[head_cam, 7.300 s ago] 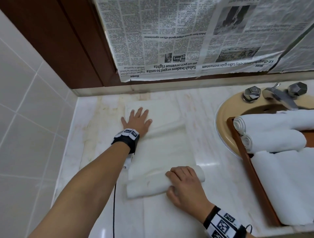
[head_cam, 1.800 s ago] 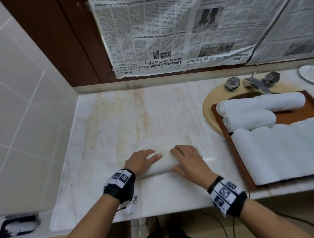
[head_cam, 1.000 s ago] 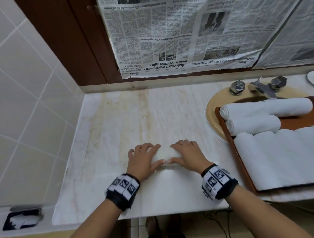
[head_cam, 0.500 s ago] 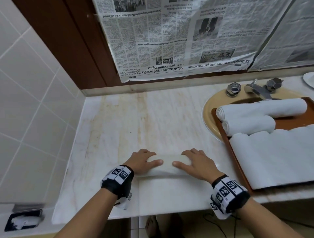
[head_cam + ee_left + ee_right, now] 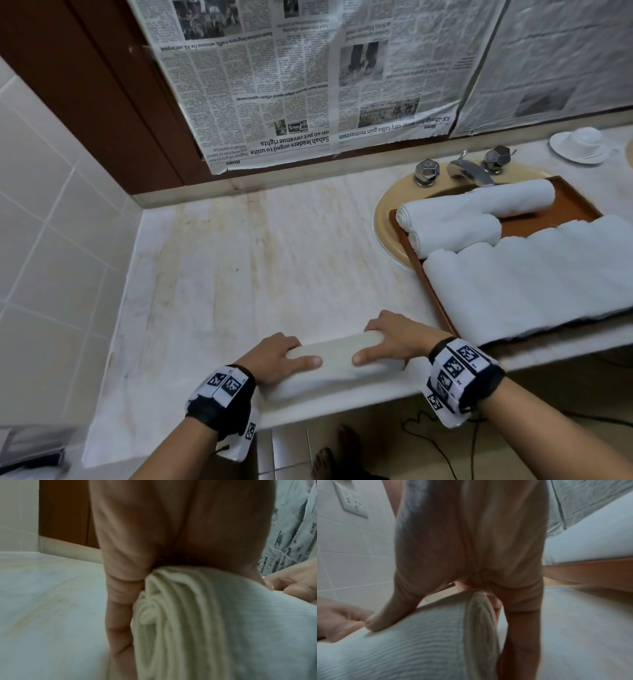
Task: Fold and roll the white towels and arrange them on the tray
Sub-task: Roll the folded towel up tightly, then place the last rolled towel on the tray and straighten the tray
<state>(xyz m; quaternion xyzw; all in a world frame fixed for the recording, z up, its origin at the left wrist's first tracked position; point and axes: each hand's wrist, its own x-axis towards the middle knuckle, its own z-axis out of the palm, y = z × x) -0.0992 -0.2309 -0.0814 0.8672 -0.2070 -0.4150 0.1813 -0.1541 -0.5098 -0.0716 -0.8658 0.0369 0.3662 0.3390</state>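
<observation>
Here, a person's left hand [image 5: 274, 358] and right hand [image 5: 394, 341] each grasped one end of a rolled white towel [image 5: 337, 368] that lay near the front edge of a marble counter [image 5: 274, 260], thumbs laid along the near side and fingers curled over the far side. To the right, a brown wooden tray [image 5: 416, 262] sat over a tan sink [image 5: 385, 219] and carried two rolled towels [image 5: 455, 233] at its far end and a stack of flat white towels [image 5: 534, 277] nearer the person. The head view alone took in the newspaper sheets [image 5: 308, 78] taped over the wall above the counter, the chrome tap [image 5: 469, 169] and a white cup and saucer [image 5: 580, 144] at the far right. The left wrist view alone showed the spiral of layers at the roll's left end [image 5: 163, 615], with the left hand's fingers [image 5: 118, 601] reaching down just beside it. The right wrist view, blurred, showed the roll's right end [image 5: 479, 622], the tray's wooden side wall [image 5: 590, 573] close by, and a white wall socket [image 5: 351, 500] on the tiled wall [image 5: 351, 561] beyond the roll.
</observation>
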